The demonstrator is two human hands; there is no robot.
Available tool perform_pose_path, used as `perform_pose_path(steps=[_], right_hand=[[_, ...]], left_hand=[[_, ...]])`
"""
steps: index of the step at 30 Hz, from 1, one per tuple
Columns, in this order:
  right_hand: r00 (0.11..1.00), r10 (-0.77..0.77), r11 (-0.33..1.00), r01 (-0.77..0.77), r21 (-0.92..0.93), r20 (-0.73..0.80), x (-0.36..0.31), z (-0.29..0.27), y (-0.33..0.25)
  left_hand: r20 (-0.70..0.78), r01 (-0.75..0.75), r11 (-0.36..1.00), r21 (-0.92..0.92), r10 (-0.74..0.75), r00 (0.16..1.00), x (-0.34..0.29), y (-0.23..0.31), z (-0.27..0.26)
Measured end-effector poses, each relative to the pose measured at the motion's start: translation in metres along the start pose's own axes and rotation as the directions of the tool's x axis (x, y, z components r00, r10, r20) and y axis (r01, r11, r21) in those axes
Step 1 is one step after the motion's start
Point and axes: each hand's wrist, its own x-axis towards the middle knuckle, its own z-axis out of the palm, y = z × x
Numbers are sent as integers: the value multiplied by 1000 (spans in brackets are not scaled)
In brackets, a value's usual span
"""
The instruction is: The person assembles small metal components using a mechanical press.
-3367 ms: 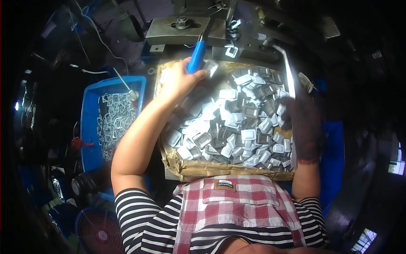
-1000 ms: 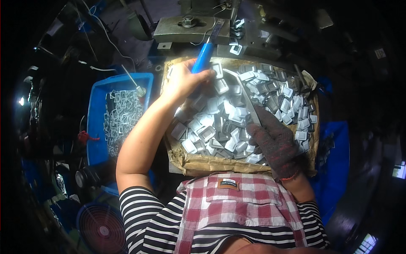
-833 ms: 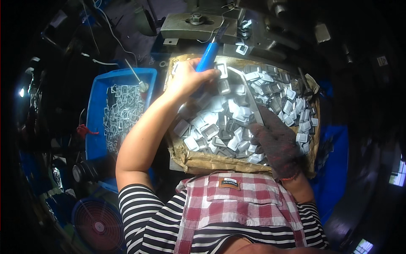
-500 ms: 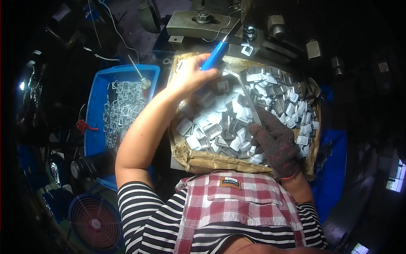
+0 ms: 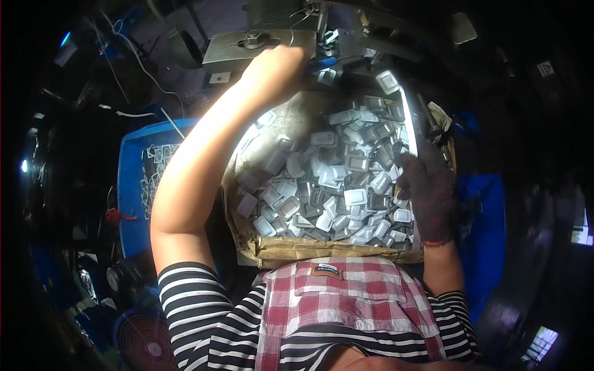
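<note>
The gloved right grip [image 5: 428, 191] is closed round metal tweezers [image 5: 407, 117]; light, steady pressure should keep the tilted pale piece [image 5: 388, 81] at their tip from twisting. The tweezers' long axis points away from the wearer, the piece's is unclear, near the carton's [image 5: 309, 249] far right. The left grip [image 5: 278, 67] clasps a blue-handled tool [image 5: 323, 64] pointing rightward.

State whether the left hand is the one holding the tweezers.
No, the tweezers are in the gloved right hand, with a small pale piece at their tip.

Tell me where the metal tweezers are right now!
In the head view, the tweezers are right of centre, in the gloved right hand, with a small pale piece at their tips.
</note>
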Motion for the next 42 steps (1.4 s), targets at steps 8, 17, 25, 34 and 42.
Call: perform_pose_path(steps=[8, 17, 25, 34, 42], right_hand=[[993, -24, 992, 38, 120, -113, 39, 24, -15], [939, -312, 939, 282, -198, -144, 83, 39, 31], [999, 33, 995, -29, 100, -40, 18, 11, -16], [937, 28, 966, -115, 232, 349, -34, 40, 4], [930, -1, 983, -66, 170, 367, -32, 41, -1]], left_hand=[[-206, 175, 984, 20, -167, 964, 22, 17, 1], [126, -62, 980, -187, 86, 988, -85, -5, 25], [77, 246, 693, -678, -266, 961, -82, -14, 37], [321, 298, -125, -946, -257, 911, -79, -4, 44], [303, 280, -139, -950, -179, 936, -86, -4, 44]])
